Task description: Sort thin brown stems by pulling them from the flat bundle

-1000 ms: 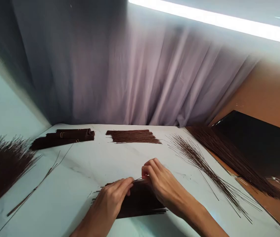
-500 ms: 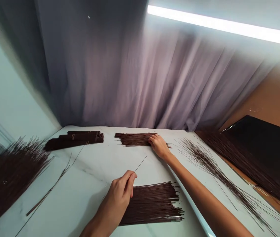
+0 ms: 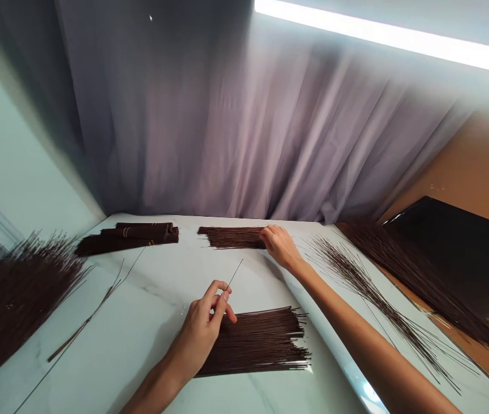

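My left hand (image 3: pixel 203 325) pinches a thin dark stick (image 3: pixel 235 273) that points up and to the right. Below and beside it lies a wide layer of dark brown sticks (image 3: pixel 262 342), partly covered by the hand. Farther back, my right hand (image 3: pixel 279 244) rests with curled fingers at the right end of a smaller layer of brown sticks (image 3: pixel 231 237). Its fingertips touch that layer; whether they grip any stick is too small to tell.
Tied dark bundles (image 3: pixel 132 237) lie at the back left. A large stick pile (image 3: pixel 15 305) fills the left edge, with a few loose sticks (image 3: pixel 93 313) beside it. Spread sticks (image 3: pixel 382 299) lie right, near a black panel (image 3: pixel 455 259). A curtain (image 3: pixel 227 115) hangs behind.
The view has shifted slightly. My left hand's fingers have spread more around the thin stick, which now points more steeply. My right hand remains at the right end of the back layer.
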Available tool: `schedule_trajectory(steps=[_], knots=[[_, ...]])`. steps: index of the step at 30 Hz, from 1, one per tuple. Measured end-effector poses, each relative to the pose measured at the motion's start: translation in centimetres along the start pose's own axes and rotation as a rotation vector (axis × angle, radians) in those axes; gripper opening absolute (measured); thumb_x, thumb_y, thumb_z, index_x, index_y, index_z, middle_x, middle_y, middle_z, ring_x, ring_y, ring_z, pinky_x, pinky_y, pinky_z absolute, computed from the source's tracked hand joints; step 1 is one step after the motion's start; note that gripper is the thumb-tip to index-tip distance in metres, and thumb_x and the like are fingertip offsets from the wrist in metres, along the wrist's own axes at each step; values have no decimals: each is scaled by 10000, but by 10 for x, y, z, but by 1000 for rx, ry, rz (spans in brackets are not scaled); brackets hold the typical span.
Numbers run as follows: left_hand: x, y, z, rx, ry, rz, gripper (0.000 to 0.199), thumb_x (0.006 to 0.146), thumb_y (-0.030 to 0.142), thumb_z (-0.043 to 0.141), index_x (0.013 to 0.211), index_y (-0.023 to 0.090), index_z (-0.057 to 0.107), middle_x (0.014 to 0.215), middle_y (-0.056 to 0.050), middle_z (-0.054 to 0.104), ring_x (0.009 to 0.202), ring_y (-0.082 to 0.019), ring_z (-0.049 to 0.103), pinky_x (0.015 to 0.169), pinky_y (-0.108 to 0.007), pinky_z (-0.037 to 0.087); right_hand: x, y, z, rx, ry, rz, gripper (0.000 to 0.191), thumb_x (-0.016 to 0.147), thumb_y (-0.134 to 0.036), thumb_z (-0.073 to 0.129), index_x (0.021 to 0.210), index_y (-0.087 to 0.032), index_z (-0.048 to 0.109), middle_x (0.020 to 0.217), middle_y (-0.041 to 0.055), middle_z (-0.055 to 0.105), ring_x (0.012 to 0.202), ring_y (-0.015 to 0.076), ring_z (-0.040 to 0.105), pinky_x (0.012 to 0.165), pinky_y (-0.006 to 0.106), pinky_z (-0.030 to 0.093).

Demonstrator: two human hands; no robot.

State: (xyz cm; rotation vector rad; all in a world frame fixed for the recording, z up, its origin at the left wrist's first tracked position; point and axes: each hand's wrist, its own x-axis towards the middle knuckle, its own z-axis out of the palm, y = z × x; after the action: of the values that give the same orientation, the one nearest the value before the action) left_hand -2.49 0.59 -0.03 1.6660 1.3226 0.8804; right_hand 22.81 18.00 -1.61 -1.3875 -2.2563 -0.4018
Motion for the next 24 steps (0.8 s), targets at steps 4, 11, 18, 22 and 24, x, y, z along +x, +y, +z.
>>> schedule_trajectory(steps=[4, 11, 18, 22, 24], knots=[[-2, 4, -1, -32, 21, -11, 276, 1039, 476, 371, 1018, 256, 537, 791, 16, 708, 499, -124, 325, 515, -252, 278, -41, 5, -26, 45, 71, 76, 260, 1059, -223, 385, 1028, -165, 636, 978, 111, 655, 882, 229, 615, 788, 359, 481], [-7, 3, 9, -104, -13, 22, 334, 1019, 498, 429, 914, 224, 587, 806, 5, 581, 572, -127, 409, 524, -237, 314, -74, 0, -55, 223, 175, 187, 242, 1048, -291, 374, 968, -215, 589, 904, 81, 646, 779, 223, 605, 689, 326, 444], [-2, -4, 19, -410, -51, -80, 391, 986, 566, 491, 962, 190, 595, 672, 66, 451, 471, -68, 244, 431, -218, 168, -114, -85, -90, 488, 201, 228, 137, 1030, -313, 479, 918, -259, 535, 743, 3, 567, 598, 169, 546, 584, 308, 473], [-4, 0, 21, -507, -65, -113, 380, 978, 561, 522, 987, 187, 589, 608, 87, 436, 452, -56, 221, 410, -199, 140, -143, -118, -85, 593, 105, 230, 98, 1030, -276, 465, 970, -282, 542, 824, 34, 613, 638, 188, 593, 550, 323, 481], [-4, 1, 21, -527, -65, -129, 379, 976, 565, 526, 983, 193, 594, 581, 92, 433, 449, -55, 208, 403, -188, 129, -147, -124, -81, 589, 94, 231, 87, 1028, -263, 462, 992, -286, 538, 869, 48, 632, 686, 202, 624, 579, 336, 504]])
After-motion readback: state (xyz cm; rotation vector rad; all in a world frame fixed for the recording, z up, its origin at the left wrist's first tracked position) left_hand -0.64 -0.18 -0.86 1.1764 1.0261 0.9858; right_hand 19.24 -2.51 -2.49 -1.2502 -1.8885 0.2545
